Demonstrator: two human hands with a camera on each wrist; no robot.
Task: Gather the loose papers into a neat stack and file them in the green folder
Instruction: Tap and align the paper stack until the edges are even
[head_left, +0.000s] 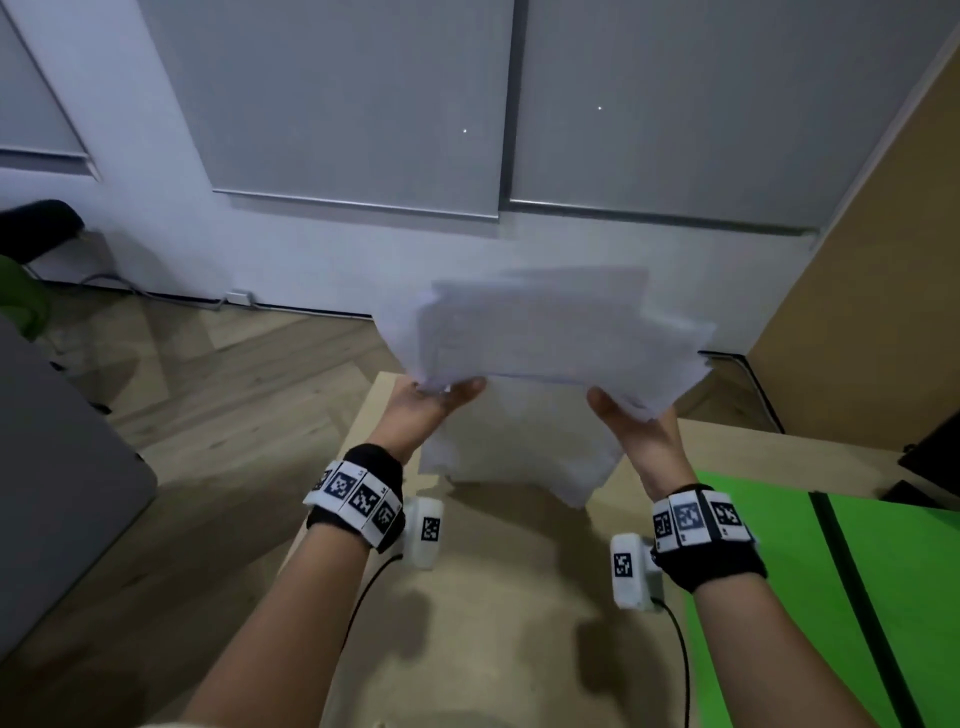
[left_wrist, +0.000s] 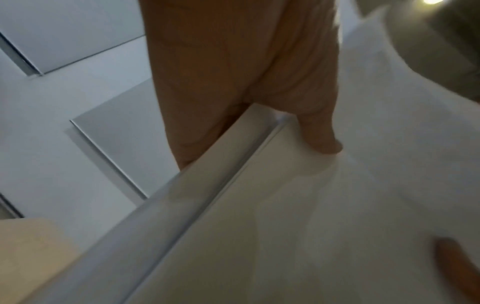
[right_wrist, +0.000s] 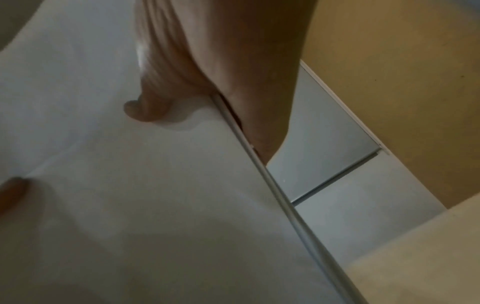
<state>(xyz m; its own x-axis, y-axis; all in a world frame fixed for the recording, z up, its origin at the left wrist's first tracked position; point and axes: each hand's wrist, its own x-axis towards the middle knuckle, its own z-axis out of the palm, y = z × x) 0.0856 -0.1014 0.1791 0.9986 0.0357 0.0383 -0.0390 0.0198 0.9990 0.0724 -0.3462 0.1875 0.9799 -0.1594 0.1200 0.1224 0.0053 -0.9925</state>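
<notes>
A sheaf of white papers (head_left: 550, 332) is held up in the air above the table's far end, its sheets fanned and uneven. My left hand (head_left: 436, 402) grips its left edge, thumb on the near face and fingers behind. My right hand (head_left: 631, 415) grips its right edge the same way. In the left wrist view the left hand (left_wrist: 259, 98) clamps the paper stack (left_wrist: 324, 205) with the thumb pressed on it. The right hand (right_wrist: 207, 88) pinches the stack (right_wrist: 142, 195) in the right wrist view. Below, more white paper (head_left: 519, 447) lies on the table. The green folder (head_left: 779, 561) lies open at the right.
The light wooden table (head_left: 493, 597) runs from me to the far edge, with wooden floor to its left. A grey cabinet (head_left: 57, 467) stands at the left. Dark objects (head_left: 930, 457) sit at the table's right edge. A tan panel (head_left: 872, 286) rises at the right.
</notes>
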